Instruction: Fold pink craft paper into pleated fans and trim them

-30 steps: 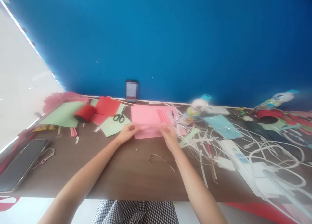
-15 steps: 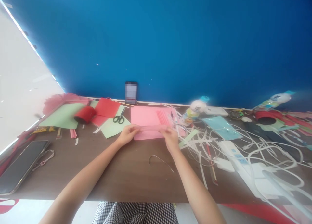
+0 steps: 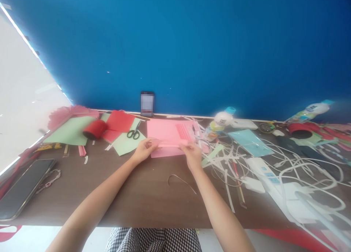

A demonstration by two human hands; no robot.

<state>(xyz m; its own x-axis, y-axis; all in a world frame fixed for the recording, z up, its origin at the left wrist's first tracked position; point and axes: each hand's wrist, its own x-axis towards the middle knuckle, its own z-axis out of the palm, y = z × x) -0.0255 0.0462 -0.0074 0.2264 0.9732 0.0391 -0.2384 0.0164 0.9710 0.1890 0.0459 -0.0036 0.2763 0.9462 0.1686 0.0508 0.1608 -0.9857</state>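
Between my two hands a narrow pink paper strip (image 3: 168, 144) is stretched level, just above the near part of a pink paper sheet (image 3: 161, 128). My left hand (image 3: 144, 149) pinches the strip's left end, and my right hand (image 3: 192, 154) pinches its right end. Several folded pink strips (image 3: 181, 131) lie side by side on the sheet, beyond my right hand. Black-handled scissors (image 3: 133, 134) rest on a pale green sheet (image 3: 123, 144), to the left of the pink sheet.
Left of me are a red roll (image 3: 94, 129), red paper (image 3: 120, 121) and a phone (image 3: 26, 188). Another phone (image 3: 147, 104) leans on the blue wall. To the right stand a bottle (image 3: 219, 124), paper scraps, a blue packet (image 3: 251, 144) and a power strip (image 3: 270, 184) with tangled cables.
The pink strip has turned slightly between my fingers and now shows a lighter, flatter face. Both hands stay in nearly the same place.
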